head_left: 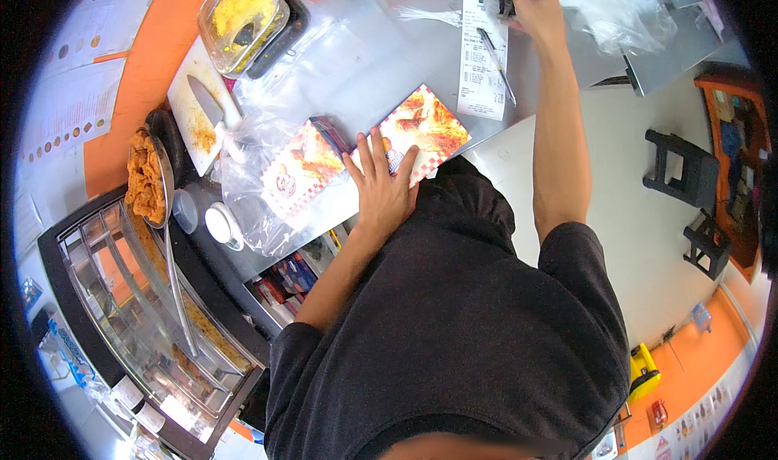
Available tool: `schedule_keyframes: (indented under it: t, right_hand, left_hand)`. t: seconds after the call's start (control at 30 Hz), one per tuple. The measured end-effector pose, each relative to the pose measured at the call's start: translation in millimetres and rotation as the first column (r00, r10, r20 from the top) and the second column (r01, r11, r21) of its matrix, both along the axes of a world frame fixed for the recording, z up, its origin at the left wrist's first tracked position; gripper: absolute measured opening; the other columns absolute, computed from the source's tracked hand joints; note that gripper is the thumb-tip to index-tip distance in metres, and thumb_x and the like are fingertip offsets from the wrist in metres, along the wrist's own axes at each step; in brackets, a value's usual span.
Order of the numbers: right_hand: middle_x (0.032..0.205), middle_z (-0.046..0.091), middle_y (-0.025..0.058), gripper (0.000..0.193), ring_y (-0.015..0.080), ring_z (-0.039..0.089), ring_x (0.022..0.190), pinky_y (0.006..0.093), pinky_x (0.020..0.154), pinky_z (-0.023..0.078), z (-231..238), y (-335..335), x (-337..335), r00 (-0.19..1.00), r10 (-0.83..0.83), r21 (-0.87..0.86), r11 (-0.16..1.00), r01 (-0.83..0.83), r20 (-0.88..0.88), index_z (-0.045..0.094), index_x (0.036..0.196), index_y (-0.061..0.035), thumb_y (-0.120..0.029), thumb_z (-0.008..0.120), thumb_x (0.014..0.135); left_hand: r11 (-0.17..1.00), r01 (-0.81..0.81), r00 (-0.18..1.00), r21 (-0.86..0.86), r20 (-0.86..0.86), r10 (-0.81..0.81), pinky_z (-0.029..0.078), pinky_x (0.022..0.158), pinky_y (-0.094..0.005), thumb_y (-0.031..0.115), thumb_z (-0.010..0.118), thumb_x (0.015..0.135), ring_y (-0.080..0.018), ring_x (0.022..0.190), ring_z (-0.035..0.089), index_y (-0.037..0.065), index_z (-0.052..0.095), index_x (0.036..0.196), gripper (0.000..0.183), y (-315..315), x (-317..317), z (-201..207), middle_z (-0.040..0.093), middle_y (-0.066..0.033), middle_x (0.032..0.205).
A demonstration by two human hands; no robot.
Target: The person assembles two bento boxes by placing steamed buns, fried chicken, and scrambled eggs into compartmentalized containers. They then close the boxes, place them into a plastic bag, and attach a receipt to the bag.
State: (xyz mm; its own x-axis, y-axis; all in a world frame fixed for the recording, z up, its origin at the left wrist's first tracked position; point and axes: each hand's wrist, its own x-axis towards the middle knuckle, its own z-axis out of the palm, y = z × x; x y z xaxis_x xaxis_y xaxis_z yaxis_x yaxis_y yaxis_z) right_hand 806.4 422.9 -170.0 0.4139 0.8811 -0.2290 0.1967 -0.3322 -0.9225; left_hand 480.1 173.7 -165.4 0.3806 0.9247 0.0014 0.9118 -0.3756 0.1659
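My left hand [382,191] lies with spread fingers on a printed cardboard food box [433,124], at the table's near edge. Just left of it is a second printed box [304,168], lying partly over a clear plastic bag [251,209]. At the far side, my right hand [536,12] has its fingers closed at a small black item [504,0] beside clear plastic; its kind is hard to make out. A long paper receipt [484,87] lies below that hand, with a pen [496,63] across it.
A knife [207,99] rests on a white cutting board [194,132], near a tub of yellow food [243,10]. Fried chicken [147,176] sits on a long-handled skimmer [168,192] above a glass display case [138,273]. Plastic bags [616,10] lie far right; black stools [683,168] stand on the floor.
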Motion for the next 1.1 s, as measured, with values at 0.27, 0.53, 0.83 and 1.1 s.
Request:
schedule_keyframes:
  t: [0.27,0.53,0.83,1.1]
  right_hand:
    - [0.095,0.074,0.0105,0.024,0.0210,0.069,0.077,0.0308,0.063,0.055,-27,8,-19,0.929,-0.220,0.168,0.946,0.278,-0.298,0.071,0.109,-0.0020,-0.019,0.060,0.097]
    - [0.127,0.054,0.0188,0.018,0.0261,0.061,0.111,0.0343,0.079,0.066,-83,-18,-24,0.970,-0.237,0.664,0.733,0.148,0.046,0.061,0.086,0.0061,-0.008,0.069,0.095]
    - [0.112,0.067,0.0137,0.020,0.0297,0.064,0.103,0.0387,0.085,0.054,6,-65,7,0.442,-0.376,0.521,0.810,-0.269,0.814,0.071,0.093,0.0000,-0.020,0.071,0.093]
    - [0.088,0.060,0.0009,0.006,0.0075,0.055,0.078,0.0243,0.064,0.044,23,-268,-113,0.993,-0.011,0.406,0.912,0.059,-0.121,0.067,0.099,-0.0034,-0.008,0.063,0.102]
  left_hand:
    - [0.962,0.224,0.974,0.157,-0.016,-0.224,0.025,0.114,-0.0747,0.024,0.059,0.099,-0.0451,0.147,0.038,0.034,0.046,0.154,0.057,-31,-25,-26,0.038,-0.0215,0.161]
    - [0.877,0.376,0.924,0.300,-0.055,-0.377,0.034,0.112,-0.0715,0.025,0.066,0.092,-0.0417,0.142,0.047,0.040,0.053,0.147,0.058,-57,-32,-31,0.046,-0.0123,0.158]
    - [0.865,0.355,0.924,0.354,0.006,-0.382,0.036,0.115,-0.0644,0.025,0.069,0.089,-0.0380,0.142,0.047,0.035,0.059,0.143,0.056,-22,-33,-15,0.050,-0.0105,0.155]
    - [0.979,0.198,0.933,0.038,0.300,-0.200,0.055,0.100,-0.0506,0.023,0.078,0.070,-0.0396,0.122,0.063,0.024,0.047,0.153,0.088,29,-32,44,0.057,-0.0173,0.145]
